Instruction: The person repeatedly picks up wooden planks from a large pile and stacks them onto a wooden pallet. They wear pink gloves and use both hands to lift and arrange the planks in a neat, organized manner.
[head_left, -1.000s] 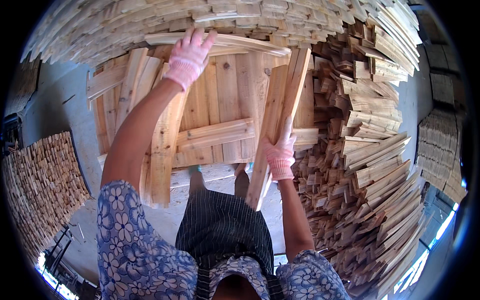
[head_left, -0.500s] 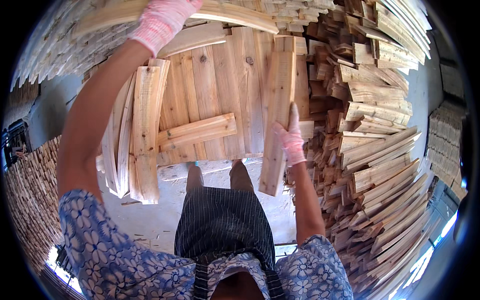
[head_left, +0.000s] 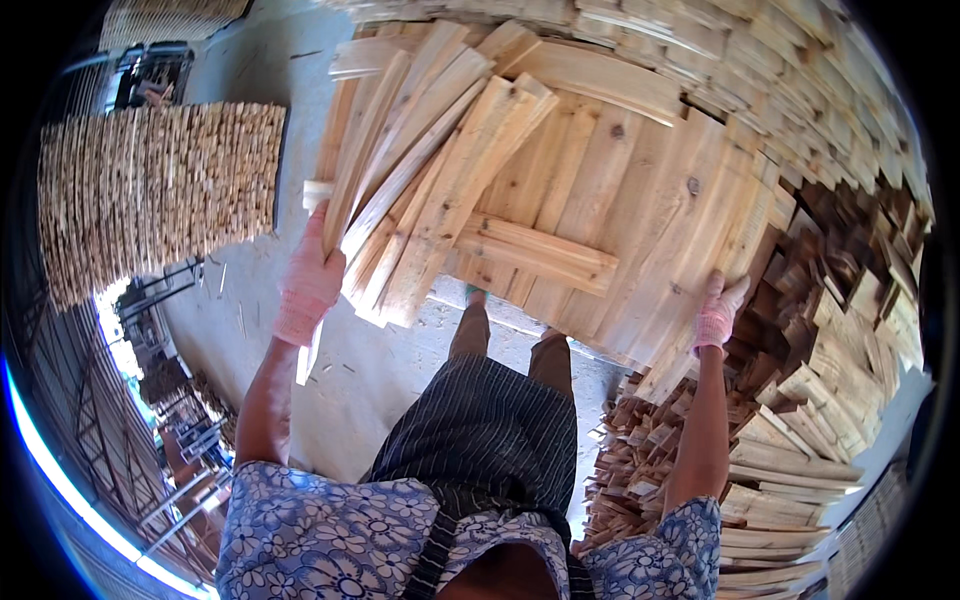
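Observation:
At the left side of the wooden work surface (head_left: 600,215), my left hand (head_left: 308,288) in a pinkish knitted glove is closed on a narrow wooden plank (head_left: 368,150), whose lower end juts out below the hand. Next to it a fanned pile of loose planks (head_left: 465,185) lies slanted across the boards. My right hand (head_left: 720,305), gloved alike, grips a plank (head_left: 690,325) along the right edge of the surface; its fingers partly wrap over the outer side. Between the hands a short plank piece (head_left: 540,250) lies crosswise. Another plank (head_left: 600,75) rests along the far edge.
Large stacks of planks stand beyond the far edge (head_left: 740,60). A heap of cut wood pieces (head_left: 830,330) is close on the right. A tightly packed wood stack (head_left: 165,200) stands at the left on the grey floor (head_left: 235,310). Metal framework is farther left.
My view has turned leftward. My left hand has come down from the far edge to the left-hand planks. The plank in my right hand now lies along the surface's right edge.

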